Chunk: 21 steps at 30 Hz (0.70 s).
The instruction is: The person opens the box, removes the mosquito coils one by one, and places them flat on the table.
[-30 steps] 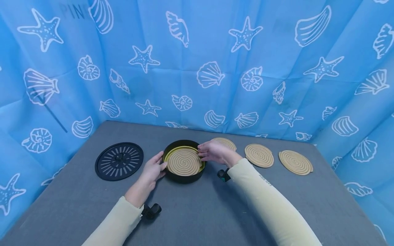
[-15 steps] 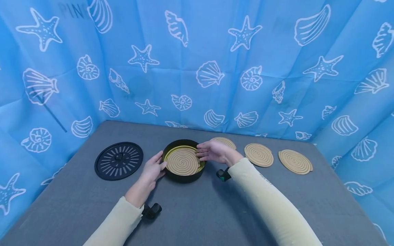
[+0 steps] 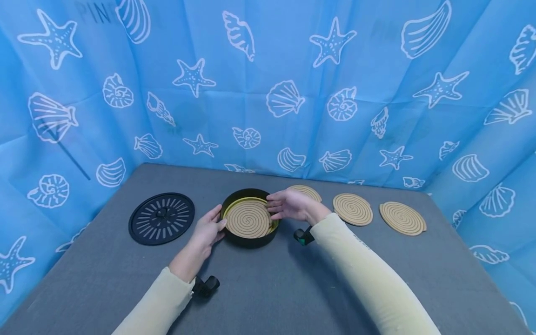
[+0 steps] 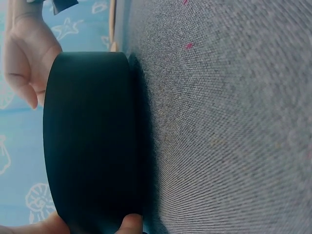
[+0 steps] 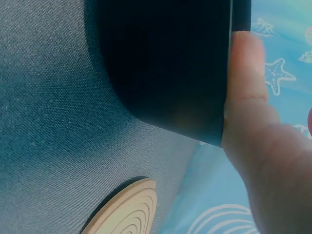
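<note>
A tan mosquito coil (image 3: pixel 248 219) lies inside a round black mosquito coil holder (image 3: pixel 250 243) with a yellow inner edge, near the middle of the table. My left hand (image 3: pixel 206 231) grips the holder's left side, its thumb at the rim. In the left wrist view, its fingertips touch the outer black wall (image 4: pixel 90 136). My right hand (image 3: pixel 292 205) is at the holder's right rim, fingers extended over the coil's right edge. Whether they touch the coil is hidden. The right wrist view shows a digit (image 5: pixel 247 73) along the rim.
A black slotted lid (image 3: pixel 162 218) lies on the grey table (image 3: pixel 268 293) to the left. Spiral coils lie to the right: a partly hidden one (image 3: pixel 307 190), a middle one (image 3: pixel 353 209) and a far one (image 3: pixel 403 218). A blue seashell-patterned curtain (image 3: pixel 268 70) stands behind.
The coil in the holder has shifted slightly left, away from my right fingers. Both hands stay nearly in place at the holder. The head view has tilted slightly.
</note>
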Tool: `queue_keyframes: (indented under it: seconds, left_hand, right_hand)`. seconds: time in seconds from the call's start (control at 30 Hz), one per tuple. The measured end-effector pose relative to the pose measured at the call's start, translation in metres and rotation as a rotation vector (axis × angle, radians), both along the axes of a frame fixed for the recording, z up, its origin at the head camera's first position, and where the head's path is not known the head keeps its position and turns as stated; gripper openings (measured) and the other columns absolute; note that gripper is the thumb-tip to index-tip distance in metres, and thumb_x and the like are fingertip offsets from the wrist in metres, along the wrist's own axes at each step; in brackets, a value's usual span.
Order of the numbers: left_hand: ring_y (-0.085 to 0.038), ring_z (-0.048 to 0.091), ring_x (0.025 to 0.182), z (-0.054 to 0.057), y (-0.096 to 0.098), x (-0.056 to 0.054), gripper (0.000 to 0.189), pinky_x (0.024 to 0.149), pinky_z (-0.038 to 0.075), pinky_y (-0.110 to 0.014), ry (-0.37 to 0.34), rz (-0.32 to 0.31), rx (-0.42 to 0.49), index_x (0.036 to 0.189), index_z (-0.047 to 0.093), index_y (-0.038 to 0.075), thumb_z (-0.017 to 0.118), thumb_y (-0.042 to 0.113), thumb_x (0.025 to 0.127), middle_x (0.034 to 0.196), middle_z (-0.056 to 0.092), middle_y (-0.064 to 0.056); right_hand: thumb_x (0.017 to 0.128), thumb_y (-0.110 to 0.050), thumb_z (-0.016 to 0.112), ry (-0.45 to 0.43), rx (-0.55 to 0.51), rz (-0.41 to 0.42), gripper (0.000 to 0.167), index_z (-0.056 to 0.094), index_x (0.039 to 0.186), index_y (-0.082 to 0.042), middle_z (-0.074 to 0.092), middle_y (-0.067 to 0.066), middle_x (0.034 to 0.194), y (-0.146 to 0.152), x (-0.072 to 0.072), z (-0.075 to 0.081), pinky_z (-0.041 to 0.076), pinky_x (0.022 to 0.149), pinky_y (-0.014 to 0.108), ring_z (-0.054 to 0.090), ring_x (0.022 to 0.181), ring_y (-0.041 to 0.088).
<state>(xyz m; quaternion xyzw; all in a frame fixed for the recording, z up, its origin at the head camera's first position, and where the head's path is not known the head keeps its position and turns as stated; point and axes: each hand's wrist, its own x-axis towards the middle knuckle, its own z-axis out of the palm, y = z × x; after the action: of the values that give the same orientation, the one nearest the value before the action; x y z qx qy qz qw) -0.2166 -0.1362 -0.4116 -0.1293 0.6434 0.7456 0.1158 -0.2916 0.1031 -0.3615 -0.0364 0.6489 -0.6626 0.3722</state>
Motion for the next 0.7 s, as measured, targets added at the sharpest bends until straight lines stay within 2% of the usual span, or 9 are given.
queue_keyframes:
  seconds: [0.17,0.33,0.43,0.57,0.7]
  left_hand:
    - [-0.030,0.025,0.143,0.001,-0.001,0.000,0.056,0.110,0.031,-0.051,-0.005,-0.003,0.011,0.155,0.023,0.011,0.040,0.000,0.102,0.160,0.016,-0.013]
    - [-0.029,0.022,0.144,0.000,-0.002,0.000,0.056,0.111,0.029,-0.051,-0.017,-0.008,0.030,0.155,0.023,0.012,0.040,0.000,0.103,0.161,0.014,-0.012]
    - [-0.028,0.022,0.144,0.000,-0.003,-0.001,0.056,0.111,0.029,-0.051,-0.018,-0.015,0.035,0.155,0.023,0.012,0.040,0.000,0.103,0.161,0.014,-0.012]
    - [-0.029,0.022,0.144,0.001,-0.002,-0.001,0.056,0.111,0.029,-0.052,-0.017,-0.014,0.036,0.155,0.023,0.011,0.040,0.000,0.103,0.161,0.014,-0.012]
    - [-0.029,0.024,0.143,0.001,-0.001,-0.002,0.056,0.111,0.030,-0.052,-0.018,-0.005,0.032,0.155,0.023,0.011,0.041,0.000,0.102,0.160,0.015,-0.012]
  right_hand:
    - [0.106,-0.013,0.030,0.012,-0.003,-0.031,0.050,0.018,0.150,0.009,0.020,0.029,0.155,-0.001,0.000,0.000,0.031,0.111,0.048,0.021,0.143,0.039]
    - [0.106,-0.011,0.032,0.031,-0.022,-0.128,0.049,0.023,0.149,0.010,0.028,0.029,0.151,-0.005,0.001,0.000,0.033,0.110,0.049,0.029,0.140,0.038]
    - [0.105,-0.011,0.035,0.033,-0.030,-0.207,0.047,0.027,0.148,0.008,0.036,0.029,0.148,-0.006,0.000,-0.001,0.034,0.109,0.047,0.038,0.134,0.036]
    - [0.104,-0.011,0.040,0.058,-0.012,-0.264,0.045,0.034,0.146,0.007,0.046,0.027,0.141,-0.009,-0.001,-0.004,0.042,0.104,0.042,0.054,0.116,0.029]
    - [0.103,-0.011,0.043,0.117,0.027,-0.240,0.042,0.042,0.141,0.007,0.059,0.021,0.127,-0.012,0.000,-0.006,0.049,0.087,0.033,0.059,0.095,0.019]
